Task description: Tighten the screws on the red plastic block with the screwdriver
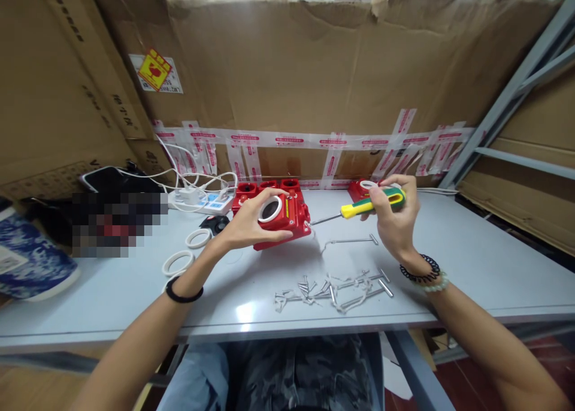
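Observation:
My left hand [251,222] grips a red housing [294,213] with a white ring [270,209] around its dark round opening, holding it tilted above the table. In my right hand [398,216] is a screwdriver [371,204] with a yellow and green handle. Its shaft points left, and the tip meets the housing's right corner, by a screw hole. Below the shaft lies a thin metal rod with a crossbar end [353,240]. Nearer the front edge, several loose screws and rods [332,291] lie among whitish strings.
More red housings [267,187] stand behind my left hand, and another red part [359,189] sits behind my right. White rings [178,262], a power strip [218,202] with cables and a blue patterned container [33,258] are at left. A cardboard wall [291,69] closes the back.

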Motion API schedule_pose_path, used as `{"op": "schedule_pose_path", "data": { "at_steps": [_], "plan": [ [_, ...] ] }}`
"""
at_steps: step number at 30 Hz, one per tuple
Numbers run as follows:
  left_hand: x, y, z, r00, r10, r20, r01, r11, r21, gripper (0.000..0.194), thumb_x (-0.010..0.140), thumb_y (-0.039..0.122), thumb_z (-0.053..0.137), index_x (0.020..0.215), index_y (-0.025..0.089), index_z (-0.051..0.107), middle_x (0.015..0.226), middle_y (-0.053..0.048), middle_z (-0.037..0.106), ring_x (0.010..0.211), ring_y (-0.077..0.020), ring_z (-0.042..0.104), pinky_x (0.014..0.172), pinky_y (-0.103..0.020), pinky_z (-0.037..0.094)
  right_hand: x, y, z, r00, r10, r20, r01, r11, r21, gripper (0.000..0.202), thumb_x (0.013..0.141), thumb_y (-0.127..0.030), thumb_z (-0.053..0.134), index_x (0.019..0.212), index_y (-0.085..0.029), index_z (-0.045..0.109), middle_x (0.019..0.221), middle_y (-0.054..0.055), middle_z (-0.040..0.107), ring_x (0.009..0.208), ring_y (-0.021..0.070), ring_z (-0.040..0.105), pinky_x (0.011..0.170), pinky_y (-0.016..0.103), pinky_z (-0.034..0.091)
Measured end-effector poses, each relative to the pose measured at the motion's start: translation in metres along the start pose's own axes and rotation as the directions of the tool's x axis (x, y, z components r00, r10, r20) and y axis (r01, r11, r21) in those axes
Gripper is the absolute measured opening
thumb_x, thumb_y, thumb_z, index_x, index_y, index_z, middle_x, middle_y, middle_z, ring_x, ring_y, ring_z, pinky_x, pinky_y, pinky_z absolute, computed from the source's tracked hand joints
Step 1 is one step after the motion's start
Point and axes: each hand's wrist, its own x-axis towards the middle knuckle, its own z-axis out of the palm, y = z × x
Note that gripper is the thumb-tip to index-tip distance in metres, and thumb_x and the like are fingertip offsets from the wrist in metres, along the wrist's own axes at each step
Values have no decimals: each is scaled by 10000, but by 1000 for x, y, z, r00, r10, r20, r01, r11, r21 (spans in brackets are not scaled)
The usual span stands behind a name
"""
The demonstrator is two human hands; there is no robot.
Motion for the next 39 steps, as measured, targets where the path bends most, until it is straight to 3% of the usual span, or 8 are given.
{"op": "schedule_pose_path", "data": {
  "at_steps": [4, 9, 14, 19, 23, 32, 35, 39],
  "plan": [
    [0, -2, -1, 1000, 21, -2, -21, 1000, 14, 646, 679, 466, 740, 1230, 253, 479, 1305, -59, 553, 1138, -274, 571, 959, -391, 463, 7, 0, -11, 985, -36, 167, 63, 985, -158, 142, 777, -289, 667, 754, -201, 559, 580, -71, 508, 415, 79, 562, 383, 190, 426],
    [1, -5, -4, 1000, 16, -26, -15, 999, 46, 632, 681, 477, 735, 1208, 236, 484, 1246, -59, 579, 1093, -265, 588, 932, -375, 471, 22, 6, -23, 880, 194, 434, -200, 979, -34, 179, 753, -312, 629, 878, -186, 604, 633, -16, 646, 516, 162, 657, 468, 280, 532],
    [1, -4, -3, 999, 33, -11, -33, 998, 55, 622, 688, 472, 735, 1207, 241, 483, 1283, -61, 563, 1115, -269, 577, 952, -396, 457, 23, 7, -22, 920, 225, 322, -109, 934, -341, 466, 833, -448, 598, 464, -177, 509, 317, -32, 456, 311, 80, 460, 337, 196, 350],
    [1, 0, -1, 1000, 22, -6, -22, 999, 36, 635, 684, 462, 738, 1223, 251, 477, 1289, -61, 566, 1124, -274, 577, 956, -407, 459, 15, 3, -13, 961, 155, 229, -118, 979, -165, 271, 836, -441, 619, 955, -198, 626, 491, -73, 567, 373, 91, 534, 347, 190, 401],
    [0, 4, 1, 1000, 16, -13, -16, 1000, 21, 637, 674, 450, 751, 1215, 249, 483, 1273, -50, 580, 1097, -260, 594, 935, -379, 474, 13, -1, -12, 974, 113, 196, -101, 992, -69, 196, 818, -383, 649, 775, -202, 584, 383, -114, 431, 280, 58, 397, 290, 175, 318],
    [1, -2, -1, 996, -14, -83, 17, 999, 37, 648, 671, 474, 749, 1214, 241, 483, 1265, -60, 579, 1098, -258, 594, 925, -372, 477, 25, -2, -26, 829, 253, 500, -305, 952, 25, 267, 721, -274, 694, 951, -192, 587, 605, -30, 657, 509, 160, 650, 419, 262, 521],
    [1, 0, -2, 996, -5, -87, 8, 999, 34, 661, 667, 471, 752, 1221, 234, 481, 1264, -66, 583, 1088, -256, 601, 911, -361, 484, 23, -1, -22, 884, 255, 390, -245, 966, -77, 176, 778, -333, 672, 731, -182, 597, 397, -70, 518, 340, 98, 502, 347, 210, 412],
    [1, 1, 0, 998, 46, -31, -44, 998, 51, 645, 678, 461, 749, 1223, 241, 485, 1271, -56, 586, 1117, -260, 586, 947, -372, 466, 22, 4, -20, 914, 264, 308, -182, 945, -270, 415, 820, -391, 611, 481, -175, 509, 332, -34, 460, 322, 70, 426, 340, 200, 345]
  ]
}}
